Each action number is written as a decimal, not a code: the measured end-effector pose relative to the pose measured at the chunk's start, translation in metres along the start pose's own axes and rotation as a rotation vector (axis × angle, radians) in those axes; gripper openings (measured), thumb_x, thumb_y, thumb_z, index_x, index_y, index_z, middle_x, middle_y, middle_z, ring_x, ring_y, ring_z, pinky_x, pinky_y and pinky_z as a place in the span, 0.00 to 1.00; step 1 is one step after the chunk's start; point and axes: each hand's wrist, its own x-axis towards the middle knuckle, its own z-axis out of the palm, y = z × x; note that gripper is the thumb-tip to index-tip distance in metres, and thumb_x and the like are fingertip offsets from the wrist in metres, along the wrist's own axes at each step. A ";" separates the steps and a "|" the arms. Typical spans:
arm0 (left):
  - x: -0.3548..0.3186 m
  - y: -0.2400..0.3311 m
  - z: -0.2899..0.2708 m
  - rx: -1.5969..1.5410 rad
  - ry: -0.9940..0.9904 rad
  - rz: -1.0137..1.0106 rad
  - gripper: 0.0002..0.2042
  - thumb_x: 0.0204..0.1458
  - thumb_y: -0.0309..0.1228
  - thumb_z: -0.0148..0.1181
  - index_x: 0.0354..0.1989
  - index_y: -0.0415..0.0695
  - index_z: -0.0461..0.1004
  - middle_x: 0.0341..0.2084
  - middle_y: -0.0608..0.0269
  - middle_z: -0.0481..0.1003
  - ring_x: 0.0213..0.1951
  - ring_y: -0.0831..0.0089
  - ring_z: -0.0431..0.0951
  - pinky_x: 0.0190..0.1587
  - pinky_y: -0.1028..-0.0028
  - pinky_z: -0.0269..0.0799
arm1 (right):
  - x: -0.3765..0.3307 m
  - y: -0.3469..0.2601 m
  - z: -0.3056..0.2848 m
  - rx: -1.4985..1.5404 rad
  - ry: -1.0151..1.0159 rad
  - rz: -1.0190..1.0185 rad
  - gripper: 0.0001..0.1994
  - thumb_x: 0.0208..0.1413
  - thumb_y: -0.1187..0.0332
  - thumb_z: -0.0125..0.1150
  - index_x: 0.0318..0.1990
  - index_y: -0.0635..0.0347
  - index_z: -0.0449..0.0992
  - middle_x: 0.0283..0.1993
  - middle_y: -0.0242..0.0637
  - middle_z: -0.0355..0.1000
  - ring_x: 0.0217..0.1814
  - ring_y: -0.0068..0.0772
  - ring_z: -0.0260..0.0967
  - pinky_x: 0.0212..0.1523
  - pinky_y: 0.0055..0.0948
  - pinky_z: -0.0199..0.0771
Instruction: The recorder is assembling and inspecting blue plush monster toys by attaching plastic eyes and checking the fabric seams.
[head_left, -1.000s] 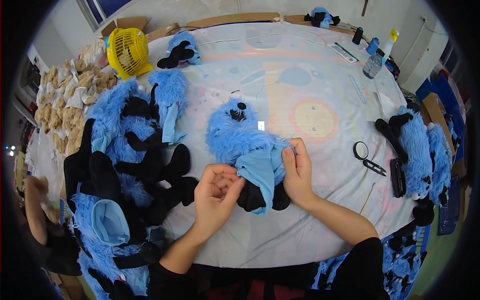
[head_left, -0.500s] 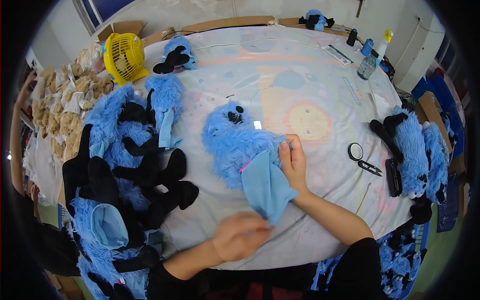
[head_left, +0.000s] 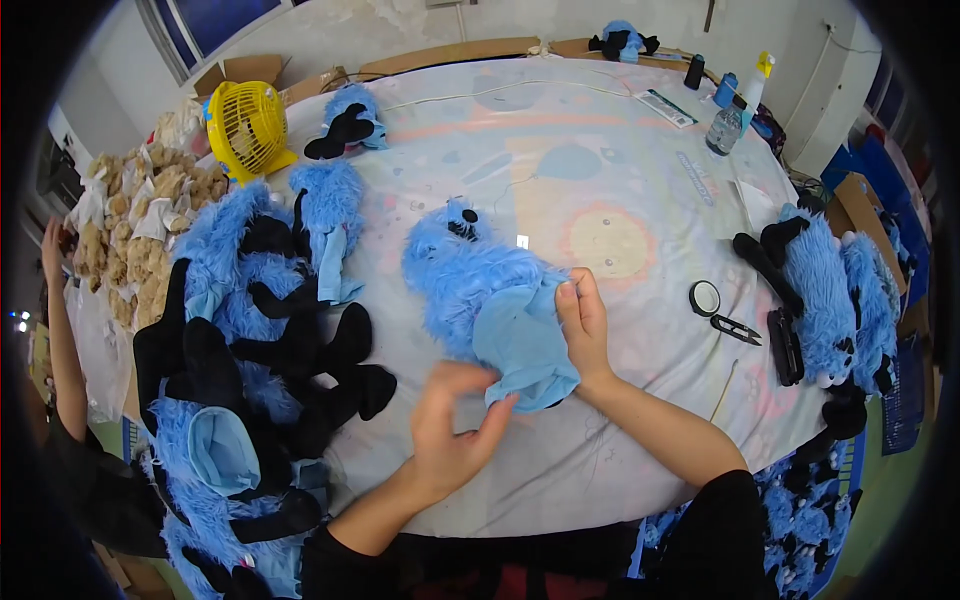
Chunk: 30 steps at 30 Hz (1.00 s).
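A fluffy blue plush skin lies mid-table, a dark eye patch at its upper end. From its lower right hangs a light-blue cloth part, smooth and bunched at its lower rim. My left hand closes thumb and fingers on that rim, at its lower left corner. On the other side, my right hand pinches the upper right edge where fur meets cloth, thumb on top. The cloth partly covers the fur behind it.
Blue plush pieces with black limbs heap at the left, others at the right. Thread snips, a round tape roll and a black stapler-like tool lie right. A yellow fan and bottle stand farther back. Another person's arm is far left.
My left hand has risen and come up to the cloth's lower rim, which is now folded up and bunched. The right hand keeps its grip. The view has shifted slightly.
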 end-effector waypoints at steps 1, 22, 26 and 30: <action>-0.002 0.001 -0.001 0.052 -0.143 0.004 0.11 0.35 0.23 0.65 0.30 0.40 0.73 0.28 0.62 0.72 0.26 0.69 0.70 0.29 0.77 0.68 | -0.001 0.000 0.000 0.000 -0.007 0.003 0.07 0.61 0.66 0.40 0.38 0.59 0.61 0.27 0.25 0.58 0.27 0.14 0.49 0.30 0.14 0.54; -0.006 0.020 -0.066 0.369 -0.027 -0.073 0.09 0.41 0.17 0.54 0.33 0.38 0.73 0.23 0.59 0.71 0.28 0.70 0.71 0.30 0.78 0.67 | -0.009 -0.009 0.004 -0.316 -0.055 -0.238 0.05 0.55 0.71 0.47 0.37 0.62 0.67 0.26 0.29 0.60 0.24 0.20 0.52 0.25 0.18 0.54; 0.005 0.010 -0.082 -0.141 0.194 -0.633 0.13 0.56 0.30 0.43 0.45 0.36 0.67 0.32 0.54 0.72 0.34 0.71 0.72 0.37 0.76 0.69 | -0.018 -0.023 0.013 -0.397 -0.228 -0.447 0.04 0.51 0.73 0.50 0.34 0.61 0.69 0.26 0.31 0.61 0.22 0.23 0.52 0.24 0.20 0.55; -0.004 -0.018 -0.078 -0.666 0.119 -1.213 0.28 0.58 0.50 0.37 0.53 0.35 0.62 0.43 0.52 0.70 0.42 0.66 0.72 0.43 0.70 0.69 | -0.034 -0.032 0.029 -0.500 -0.660 -0.951 0.04 0.43 0.74 0.54 0.29 0.55 0.72 0.26 0.30 0.63 0.21 0.27 0.54 0.22 0.22 0.57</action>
